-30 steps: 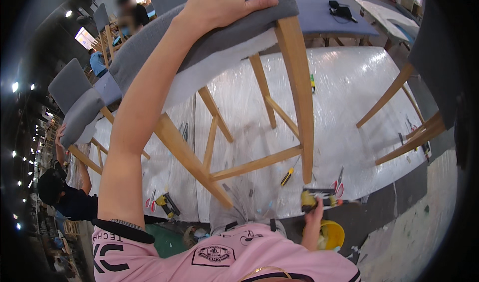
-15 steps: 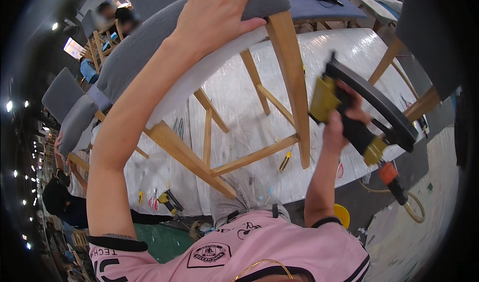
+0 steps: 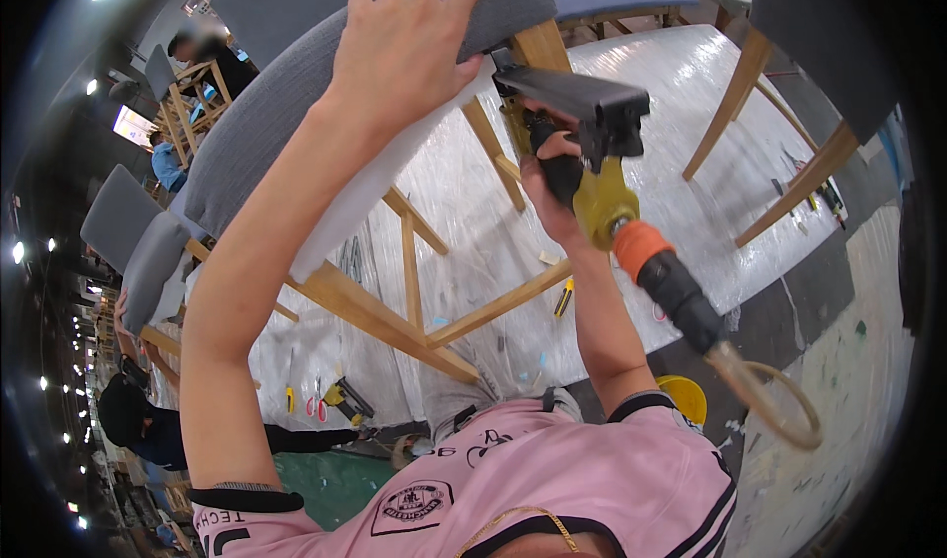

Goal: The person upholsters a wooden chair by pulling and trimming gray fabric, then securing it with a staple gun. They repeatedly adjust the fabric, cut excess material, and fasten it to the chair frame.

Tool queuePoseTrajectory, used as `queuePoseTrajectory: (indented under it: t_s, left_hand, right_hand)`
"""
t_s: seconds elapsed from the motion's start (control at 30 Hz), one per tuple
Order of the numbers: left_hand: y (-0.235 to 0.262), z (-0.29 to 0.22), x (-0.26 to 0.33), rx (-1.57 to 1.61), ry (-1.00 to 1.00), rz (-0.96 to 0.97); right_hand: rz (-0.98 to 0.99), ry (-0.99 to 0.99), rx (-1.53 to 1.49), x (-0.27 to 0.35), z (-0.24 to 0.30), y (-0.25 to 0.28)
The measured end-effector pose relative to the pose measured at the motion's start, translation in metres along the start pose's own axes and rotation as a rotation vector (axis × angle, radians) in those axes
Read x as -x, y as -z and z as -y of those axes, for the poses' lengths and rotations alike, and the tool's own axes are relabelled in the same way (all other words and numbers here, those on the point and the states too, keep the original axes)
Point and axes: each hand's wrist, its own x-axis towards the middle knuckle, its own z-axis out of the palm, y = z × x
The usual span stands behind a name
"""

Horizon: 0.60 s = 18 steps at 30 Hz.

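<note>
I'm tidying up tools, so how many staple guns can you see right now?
2. One staple gun is in the right hand, its nose at the chair's wooden leg. A second, yellow and black, lies on the plastic-covered table. Others may be hidden.

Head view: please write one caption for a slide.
Left hand presses grey upholstered chair seat; right hand holds black-and-yellow pneumatic stapler.
</note>
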Motion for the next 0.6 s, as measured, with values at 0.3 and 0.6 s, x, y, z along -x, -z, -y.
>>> queuePoseTrajectory:
  t_s: [0.3,0.6]
  left_hand:
    - [-0.021,-0.01,0.01,-0.081,0.012,-0.114]
    - [0.025,0.009,-0.019,0.346,0.211,0.129]
  right_hand:
    - [-0.001,0.269,-0.003,-0.008,0.014,0.006]
    - [-0.018,0.137,-0.115,-0.004,0.021,0.015]
